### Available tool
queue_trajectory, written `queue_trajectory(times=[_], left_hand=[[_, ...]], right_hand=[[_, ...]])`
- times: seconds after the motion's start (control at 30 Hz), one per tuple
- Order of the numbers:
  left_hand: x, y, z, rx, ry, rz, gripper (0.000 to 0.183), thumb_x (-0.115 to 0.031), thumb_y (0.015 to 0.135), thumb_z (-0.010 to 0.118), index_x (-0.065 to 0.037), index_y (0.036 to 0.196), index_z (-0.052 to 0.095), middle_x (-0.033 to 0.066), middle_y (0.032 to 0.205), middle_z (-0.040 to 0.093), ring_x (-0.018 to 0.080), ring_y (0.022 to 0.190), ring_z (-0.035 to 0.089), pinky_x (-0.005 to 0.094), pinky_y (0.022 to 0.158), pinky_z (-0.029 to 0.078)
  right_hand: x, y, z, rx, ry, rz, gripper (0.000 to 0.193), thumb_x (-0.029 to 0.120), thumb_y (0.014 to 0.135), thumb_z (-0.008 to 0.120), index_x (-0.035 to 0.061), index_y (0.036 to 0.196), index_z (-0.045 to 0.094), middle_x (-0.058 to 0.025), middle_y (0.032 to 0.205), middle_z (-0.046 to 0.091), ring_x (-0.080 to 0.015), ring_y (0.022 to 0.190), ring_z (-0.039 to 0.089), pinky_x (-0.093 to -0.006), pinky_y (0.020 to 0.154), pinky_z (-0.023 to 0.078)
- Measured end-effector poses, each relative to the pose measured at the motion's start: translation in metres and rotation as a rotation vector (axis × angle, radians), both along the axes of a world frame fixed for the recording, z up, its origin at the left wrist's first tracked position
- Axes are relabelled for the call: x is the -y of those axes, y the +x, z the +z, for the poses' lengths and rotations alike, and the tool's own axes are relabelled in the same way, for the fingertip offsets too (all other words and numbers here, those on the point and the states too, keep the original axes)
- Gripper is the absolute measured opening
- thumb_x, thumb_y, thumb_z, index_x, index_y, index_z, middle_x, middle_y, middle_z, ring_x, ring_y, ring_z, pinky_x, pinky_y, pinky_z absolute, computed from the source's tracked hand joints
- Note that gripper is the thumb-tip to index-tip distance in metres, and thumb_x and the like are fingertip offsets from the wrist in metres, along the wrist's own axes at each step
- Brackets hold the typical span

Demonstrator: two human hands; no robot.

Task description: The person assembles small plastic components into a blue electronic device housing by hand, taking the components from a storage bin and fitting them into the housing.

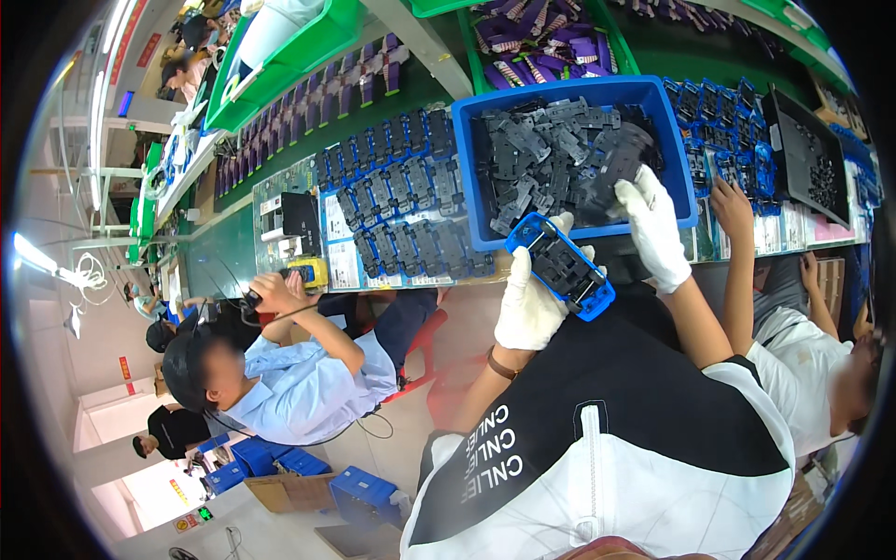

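Nearest: wearer's black and white top (579,420) with pale printing across one side, brown wristband (504,365) at the left wrist

Left hand (528,310), white glove, closed around a blue shell (560,266), black underside part seated inside, underside facing up, held tilted just in front of the bin's near edge, thumb along one side, fingertips showing at the far side

Right hand (656,229), also white glove, fingers gripping a dark flat part (623,166) over the bin; that part is motion-blurred, details can't be told

Blue bin (679,154) on the bench, loosely piled with black moulded parts (532,140), lying at all angles

Left of bin: three rows of blue-and-black units (401,191) set side by side, black sides up. Right of bin: more blue units (728,107), packed close, then a black tray (782,121) tilted, small dark pieces (821,177) inside

Right side: co-worker in white shirt (793,350), arm reaching up to the bench edge. Left side: co-worker in light blue shirt (299,392) and black cap, near a red stool (427,347), both hands raised near a yellow object (317,273), grip can't be told

Behind the bin: green tray (618,45) heaped with purple parts (541,47); row of purple pieces (317,103) further left, green crate (280,70) above

Far: blue boxes (359,490) on floor, person in black top (177,431) near a bright opening
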State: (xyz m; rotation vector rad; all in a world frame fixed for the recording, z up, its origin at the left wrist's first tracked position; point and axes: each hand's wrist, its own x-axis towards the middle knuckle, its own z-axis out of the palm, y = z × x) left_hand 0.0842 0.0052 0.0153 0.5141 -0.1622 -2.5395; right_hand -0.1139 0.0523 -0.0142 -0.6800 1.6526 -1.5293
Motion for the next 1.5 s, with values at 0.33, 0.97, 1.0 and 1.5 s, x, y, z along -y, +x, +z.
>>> queue_trajectory(times=[0.33, 0.97, 1.0, 1.5], left_hand=[[0.01, -0.003, 0.008, -0.089, -0.069, -0.117, 0.07, -0.046, 0.088, 0.062, -0.011, 0.142, 0.034, 0.0139, 0.124, 0.054, 0.0304, 0.116, 0.055, 0.0579, 0.101, 0.043], [0.012, -0.012, -0.005, -0.022, 0.063, 0.171, 0.071, -0.061, 0.083, 0.058, -0.013, 0.134, 0.045, 0.0111, 0.129, 0.053, 0.0332, 0.115, 0.054, 0.0526, 0.101, 0.041], [0.012, -0.013, -0.007, -0.022, 0.066, 0.17, 0.071, -0.061, 0.083, 0.058, -0.013, 0.134, 0.045, 0.0111, 0.129, 0.053, 0.0332, 0.115, 0.054, 0.0526, 0.101, 0.041], [0.007, -0.018, -0.012, 0.091, -0.039, 0.234, 0.068, -0.064, 0.087, 0.05, -0.013, 0.132, 0.045, 0.01, 0.129, 0.051, 0.0264, 0.12, 0.047, 0.0453, 0.105, 0.035]], right_hand=[[-0.002, 0.02, 0.046, -0.466, -0.007, 0.348, 0.035, 0.012, 0.086, 0.06, 0.0012, 0.119, 0.057, -0.0166, 0.098, 0.064, -0.0277, 0.091, 0.062, -0.0349, 0.079, 0.049], [-0.015, 0.026, 0.021, -0.796, -0.092, -0.011, 0.048, 0.006, 0.083, 0.059, 0.0013, 0.13, 0.049, -0.018, 0.113, 0.058, -0.0314, 0.102, 0.059, -0.0356, 0.087, 0.047], [-0.022, 0.028, 0.027, -0.68, -0.148, -0.027, 0.047, 0.005, 0.084, 0.058, 0.0007, 0.13, 0.049, -0.017, 0.113, 0.059, -0.0297, 0.103, 0.06, -0.034, 0.087, 0.046], [-0.031, 0.063, 0.034, -0.789, -0.077, 0.108, 0.076, 0.026, 0.065, 0.085, 0.0077, 0.13, 0.05, -0.0135, 0.119, 0.059, -0.0311, 0.103, 0.061, -0.0376, 0.085, 0.051]])
